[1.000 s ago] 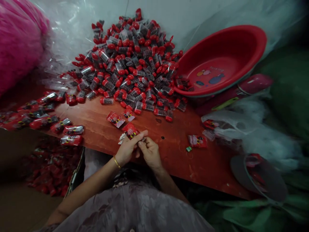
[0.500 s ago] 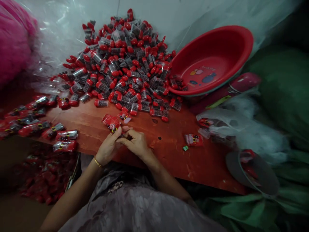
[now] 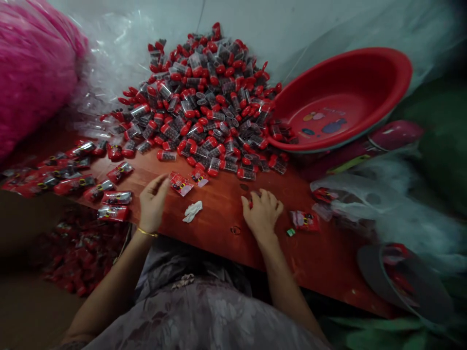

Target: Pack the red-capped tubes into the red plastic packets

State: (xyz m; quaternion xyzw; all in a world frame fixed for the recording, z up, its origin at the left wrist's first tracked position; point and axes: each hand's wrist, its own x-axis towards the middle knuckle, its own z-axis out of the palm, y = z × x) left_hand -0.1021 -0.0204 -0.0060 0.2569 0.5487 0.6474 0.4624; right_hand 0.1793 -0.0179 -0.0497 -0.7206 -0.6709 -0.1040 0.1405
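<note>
My left hand (image 3: 153, 204) is raised beside a flat red printed wrapper (image 3: 180, 184), thumb and fingers apart, with nothing visible in it. A second wrapper (image 3: 200, 177) lies just to the right. My right hand (image 3: 261, 211) rests low over the table, its fingers curled around a small red thing that is mostly hidden. Between the hands lies a crumpled white piece (image 3: 192, 211). Behind them rises a large pile of clear tubes with red caps and dark contents (image 3: 204, 112). Filled red packets (image 3: 112, 213) lie at the left.
A red basin (image 3: 339, 92) leans at the back right. A red packet (image 3: 304, 220) and a small green piece (image 3: 291, 232) lie near my right hand. Clear plastic bags and a grey container (image 3: 372, 267) are at the right. A pink bag (image 3: 36, 68) stands at the left.
My hands have moved apart, left hand leftward and right hand rightward. The crumpled white piece now shows between them. Another filled packet lies among those at the left. The view has shifted.
</note>
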